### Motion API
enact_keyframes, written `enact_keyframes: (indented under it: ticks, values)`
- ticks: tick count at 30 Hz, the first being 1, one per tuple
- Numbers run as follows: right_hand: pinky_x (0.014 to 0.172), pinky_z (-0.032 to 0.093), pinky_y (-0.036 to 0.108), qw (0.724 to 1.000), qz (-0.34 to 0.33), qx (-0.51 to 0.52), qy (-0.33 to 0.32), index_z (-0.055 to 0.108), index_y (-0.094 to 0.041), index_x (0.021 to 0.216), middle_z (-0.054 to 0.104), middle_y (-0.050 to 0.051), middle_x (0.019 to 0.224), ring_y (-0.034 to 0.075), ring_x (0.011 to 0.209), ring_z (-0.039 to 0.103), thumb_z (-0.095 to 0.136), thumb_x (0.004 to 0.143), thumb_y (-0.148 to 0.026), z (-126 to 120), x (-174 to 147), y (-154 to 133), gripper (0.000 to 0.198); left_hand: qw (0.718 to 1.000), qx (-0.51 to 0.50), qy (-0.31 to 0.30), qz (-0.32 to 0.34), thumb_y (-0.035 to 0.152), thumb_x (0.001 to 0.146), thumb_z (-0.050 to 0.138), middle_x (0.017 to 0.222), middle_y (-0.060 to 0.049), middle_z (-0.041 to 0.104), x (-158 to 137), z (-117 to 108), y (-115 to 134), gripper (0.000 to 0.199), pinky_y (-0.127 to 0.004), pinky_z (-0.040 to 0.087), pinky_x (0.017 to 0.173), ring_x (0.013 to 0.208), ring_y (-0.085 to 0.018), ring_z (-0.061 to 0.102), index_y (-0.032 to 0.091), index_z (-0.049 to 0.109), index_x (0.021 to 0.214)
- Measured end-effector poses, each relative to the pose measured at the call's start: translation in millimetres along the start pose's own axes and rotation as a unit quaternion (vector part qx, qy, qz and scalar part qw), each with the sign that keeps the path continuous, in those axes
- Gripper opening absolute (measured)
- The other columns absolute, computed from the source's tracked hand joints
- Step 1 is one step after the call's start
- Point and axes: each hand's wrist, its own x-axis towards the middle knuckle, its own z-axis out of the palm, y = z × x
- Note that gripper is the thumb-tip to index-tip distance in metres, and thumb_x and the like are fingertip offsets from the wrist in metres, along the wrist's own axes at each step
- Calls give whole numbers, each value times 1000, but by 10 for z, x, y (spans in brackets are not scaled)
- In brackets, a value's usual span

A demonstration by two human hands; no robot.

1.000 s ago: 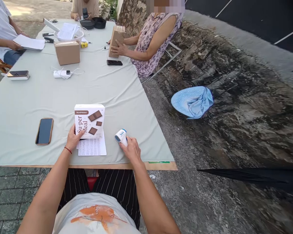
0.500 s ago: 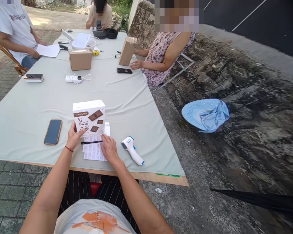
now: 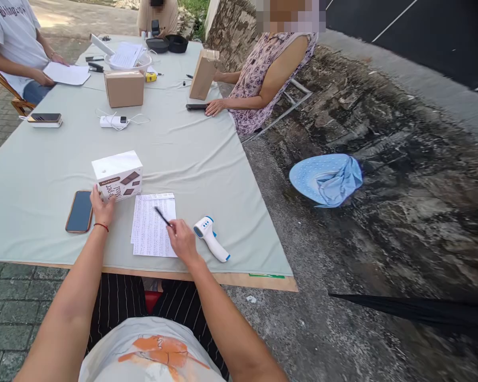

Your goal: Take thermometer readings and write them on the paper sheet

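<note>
My left hand (image 3: pixel 102 208) grips the near left side of a white meal box (image 3: pixel 121 175) with brown pictures on its front. The box is at the upper left of the papers, turned at an angle. In my right hand (image 3: pixel 182 240) is a black pen (image 3: pixel 162 216), raised over the printed sheets (image 3: pixel 151 231) and pointing up and left. Those sheets lie overlapped on the cloth, covered in small rows of print. Just right of my right hand lies a white and blue infrared thermometer (image 3: pixel 211 239). A phone (image 3: pixel 79 211) lies flat beside my left hand.
A pale green cloth covers the table (image 3: pixel 207 175). Farther up are a brown carton (image 3: pixel 124 89), a white device with a cable (image 3: pixel 113 122) and a stacked phone (image 3: pixel 44 119). Several people sit around; one at right holds a carton (image 3: pixel 204 74). A blue hat (image 3: pixel 326 180) lies on the right.
The white box has moved left and away from the sheets, with my left hand on it. My right hand has picked up the pen from the papers.
</note>
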Motion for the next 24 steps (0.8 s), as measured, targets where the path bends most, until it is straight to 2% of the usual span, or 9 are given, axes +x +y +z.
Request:
enact_keyframes:
  ticks: [1, 2, 3, 6, 8, 11, 15, 19, 24]
  values:
    - [71, 45, 33, 997, 42, 42, 43, 62, -20, 90, 62, 3, 80, 18, 72, 56, 50, 93, -30, -58, -53, 36, 16, 999, 25, 48, -5, 30, 70, 78, 135, -16, 43, -120, -5, -20, 73, -41, 47, 104, 125, -28, 52, 18, 47, 136]
    - [70, 47, 32, 990, 84, 82, 83, 61, -21, 89, 62, 2, 76, 18, 69, 56, 51, 92, -34, -115, -107, 71, 17, 997, 40, 67, -1, 31, 74, 74, 133, -16, 44, -260, -7, -39, 68, -41, 49, 101, 121, -27, 53, 18, 47, 135]
    - [70, 49, 32, 979, 122, 119, 114, 60, -21, 88, 61, 0, 74, 17, 68, 58, 52, 90, -37, -166, -160, 102, 19, 997, 54, 50, 13, 32, 78, 70, 128, -15, 46, -410, -5, -53, 61, -42, 51, 97, 117, -27, 55, 18, 47, 133]
    - [78, 53, 35, 960, 170, 178, 132, 62, -21, 94, 68, 1, 78, 19, 76, 65, 49, 91, -44, -267, -295, 160, 26, 987, 109, -108, 45, 30, 82, 63, 121, -16, 53, -838, 36, -61, 54, -50, 49, 98, 112, -29, 56, 16, 49, 132]
    - [85, 54, 39, 972, 139, 156, 106, 65, -21, 98, 73, 6, 90, 22, 87, 68, 46, 94, -47, -265, -356, 170, 32, 975, 137, -166, 46, 29, 83, 61, 124, -19, 53, -1041, 92, -28, 60, -56, 44, 104, 117, -33, 54, 12, 45, 138]
    - [95, 52, 45, 991, 67, 91, 73, 69, -21, 97, 74, 12, 102, 27, 104, 67, 45, 96, -47, -164, -429, 170, 36, 967, 135, -209, 50, 30, 85, 58, 130, -21, 52, -1201, 175, 69, 63, -60, 38, 109, 126, -37, 49, 12, 41, 143]
    - [102, 48, 53, 995, 41, 52, 80, 68, -21, 100, 74, 13, 108, 29, 119, 61, 42, 99, -41, 8, -519, 161, 33, 963, 97, -245, 51, 35, 85, 61, 130, -17, 55, -1251, 189, 204, 54, -59, 36, 112, 131, -36, 45, 18, 51, 135]
    - [104, 47, 54, 994, 51, 33, 89, 64, -20, 105, 70, 16, 118, 28, 125, 58, 41, 99, -37, 47, -555, 154, 29, 968, 36, -245, -34, 43, 82, 66, 124, -15, 60, -1206, 141, 239, 47, -51, 43, 106, 127, -34, 50, 20, 60, 122]
    - [103, 47, 53, 997, 33, 24, 66, 61, -21, 106, 69, 15, 121, 27, 120, 60, 41, 98, -33, 9, -545, 166, 25, 957, -13, -206, -204, 48, 72, 77, 131, -19, 58, -998, 164, 183, 73, -38, 54, 82, 109, -29, 63, 13, 53, 132]
